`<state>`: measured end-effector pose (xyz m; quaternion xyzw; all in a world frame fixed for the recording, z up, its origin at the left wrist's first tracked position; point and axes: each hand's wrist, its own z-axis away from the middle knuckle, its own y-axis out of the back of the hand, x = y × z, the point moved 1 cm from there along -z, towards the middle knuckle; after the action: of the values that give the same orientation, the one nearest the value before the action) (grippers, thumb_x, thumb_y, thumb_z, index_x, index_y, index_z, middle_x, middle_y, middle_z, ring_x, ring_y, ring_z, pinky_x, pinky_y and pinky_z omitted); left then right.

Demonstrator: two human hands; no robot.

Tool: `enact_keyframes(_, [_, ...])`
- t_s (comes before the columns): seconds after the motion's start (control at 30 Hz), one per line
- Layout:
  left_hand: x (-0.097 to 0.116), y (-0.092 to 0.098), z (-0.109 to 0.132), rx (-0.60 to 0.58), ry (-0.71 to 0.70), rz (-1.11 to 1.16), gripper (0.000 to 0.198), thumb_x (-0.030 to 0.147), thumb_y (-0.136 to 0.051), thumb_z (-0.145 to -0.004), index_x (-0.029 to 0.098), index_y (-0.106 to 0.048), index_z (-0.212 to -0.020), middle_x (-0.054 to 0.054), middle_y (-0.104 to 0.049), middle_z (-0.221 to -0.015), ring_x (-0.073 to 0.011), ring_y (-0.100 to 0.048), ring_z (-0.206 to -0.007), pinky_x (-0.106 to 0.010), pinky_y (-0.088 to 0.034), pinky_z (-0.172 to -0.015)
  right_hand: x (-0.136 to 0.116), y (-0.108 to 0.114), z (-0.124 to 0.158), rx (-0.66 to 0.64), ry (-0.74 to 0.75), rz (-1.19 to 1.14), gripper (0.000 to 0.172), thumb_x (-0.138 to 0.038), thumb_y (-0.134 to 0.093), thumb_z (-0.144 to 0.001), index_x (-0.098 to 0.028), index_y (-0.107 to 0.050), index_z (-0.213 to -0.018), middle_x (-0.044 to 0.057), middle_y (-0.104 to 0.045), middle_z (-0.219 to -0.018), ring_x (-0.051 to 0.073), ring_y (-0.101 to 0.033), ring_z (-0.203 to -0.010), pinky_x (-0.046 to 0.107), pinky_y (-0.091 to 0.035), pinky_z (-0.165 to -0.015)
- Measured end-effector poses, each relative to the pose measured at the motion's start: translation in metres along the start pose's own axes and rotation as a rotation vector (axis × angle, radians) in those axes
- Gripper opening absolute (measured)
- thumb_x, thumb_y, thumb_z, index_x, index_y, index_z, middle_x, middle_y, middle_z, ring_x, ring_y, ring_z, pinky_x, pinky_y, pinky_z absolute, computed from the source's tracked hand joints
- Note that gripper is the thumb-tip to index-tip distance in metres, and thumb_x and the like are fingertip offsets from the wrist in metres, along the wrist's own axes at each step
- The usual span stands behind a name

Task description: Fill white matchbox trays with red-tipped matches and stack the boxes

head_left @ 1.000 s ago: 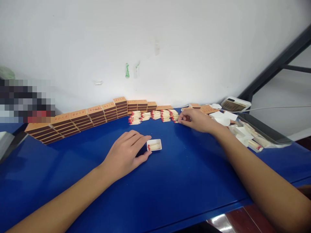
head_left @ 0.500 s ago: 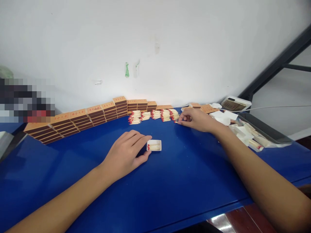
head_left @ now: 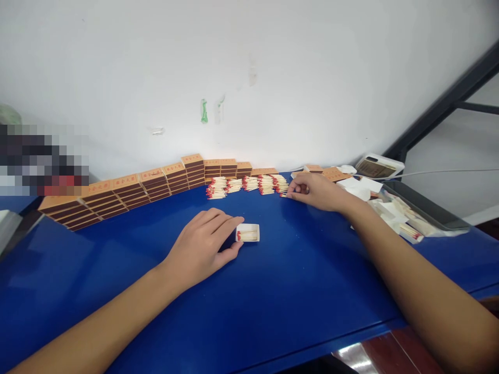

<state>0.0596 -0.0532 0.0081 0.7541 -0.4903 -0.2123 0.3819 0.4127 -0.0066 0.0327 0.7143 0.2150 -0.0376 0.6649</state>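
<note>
My left hand (head_left: pixel 206 241) holds the left end of a small white matchbox tray (head_left: pixel 255 233) between thumb and fingers. A few red-headed matches (head_left: pixel 245 236) lie in that tray. Farther back, my right hand (head_left: pixel 314 190) is at the right end of a row of match piles (head_left: pixel 267 184), its thumb and forefinger pinched near a match at the table surface. Whether that match is gripped is too small to tell. The piles lie side by side, with red heads mostly to the left.
Stacked matchboxes (head_left: pixel 125 195) line the wall at the left and middle. On the right are white paper pieces (head_left: pixel 356 189), a phone (head_left: pixel 378 166), a dark tray (head_left: pixel 429 205) and a cable. A blurred patch covers the far left of the blue table (head_left: pixel 273 301).
</note>
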Motion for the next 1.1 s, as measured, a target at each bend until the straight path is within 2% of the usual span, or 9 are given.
enact_keyframes(0.3, [0.0,-0.001,0.001,0.003,0.003,-0.004,0.029,0.022,-0.066,-0.101,0.017,-0.064,-0.13,-0.01,-0.078,-0.11,-0.0249,-0.071,-0.101,-0.041,-0.059,-0.087,0.003,0.0,0.0,0.015,0.012,-0.002,0.021,-0.042,-0.07,-0.087,-0.022,-0.074,-0.085,0.006,-0.071,-0.081,0.021,-0.061,-0.071,0.033,-0.043,-0.063])
enact_keyframes(0.53, [0.0,0.0,0.001,0.004,0.0,-0.001,0.03,0.021,-0.067,-0.1,0.016,-0.065,-0.129,-0.009,-0.077,-0.11,-0.0251,-0.071,-0.1,-0.041,-0.059,-0.086,-0.005,0.002,0.002,-0.019,-0.002,-0.012,0.015,-0.033,-0.066,-0.086,-0.022,-0.074,-0.082,0.006,-0.073,-0.081,0.02,-0.061,-0.069,0.032,-0.044,-0.063])
enact_keyframes(0.73, [0.0,0.0,0.0,-0.008,0.005,-0.001,0.03,0.023,-0.068,-0.1,0.016,-0.064,-0.129,-0.01,-0.077,-0.111,-0.0253,-0.071,-0.101,-0.041,-0.058,-0.086,-0.007,0.002,0.002,-0.007,0.032,-0.015,0.019,-0.038,-0.069,-0.086,-0.022,-0.077,-0.083,0.006,-0.072,-0.079,0.02,-0.061,-0.069,0.032,-0.044,-0.064])
enact_keyframes(1.1, [0.0,0.0,0.0,0.008,0.002,0.0,0.029,0.023,-0.068,-0.101,0.017,-0.065,-0.129,-0.009,-0.078,-0.11,-0.0254,-0.071,-0.1,-0.04,-0.058,-0.086,-0.008,0.004,0.003,-0.084,0.046,-0.062,0.027,-0.046,-0.068,-0.088,-0.022,-0.081,-0.088,0.007,-0.07,-0.081,0.02,-0.059,-0.068,0.033,-0.045,-0.063])
